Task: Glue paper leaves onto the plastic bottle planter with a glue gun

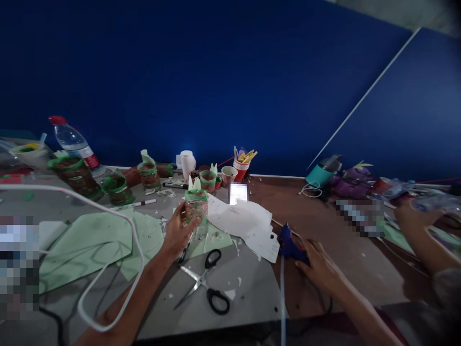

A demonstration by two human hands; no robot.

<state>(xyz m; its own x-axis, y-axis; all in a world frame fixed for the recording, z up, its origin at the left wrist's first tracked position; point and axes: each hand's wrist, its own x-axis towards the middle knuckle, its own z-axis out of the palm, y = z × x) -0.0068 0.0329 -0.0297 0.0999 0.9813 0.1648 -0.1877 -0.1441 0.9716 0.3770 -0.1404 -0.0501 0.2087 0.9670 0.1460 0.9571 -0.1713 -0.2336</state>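
Note:
My left hand (180, 230) is wrapped around a small brown pot (197, 211) with a green rim and pale green leaf-like points on top, upright over a pale green paper. In my right hand (319, 264) is a blue hot glue gun (291, 246), gripped near its handle; a long translucent glue stick (283, 293) runs down from it. White cut paper (248, 223) lies between the two hands. Below the left hand, open scissors (202, 279) with black handles rest on the table among paper scraps.
Similar green-rimmed brown pots (149, 177) stand at the back left, beside a tilted water bottle (77, 144). A red cup (241, 169) holds clothespins. A white cable (135, 245) loops across the left foreground. Another person's hand (414, 218) reaches in at right, near a teal cup (320, 174).

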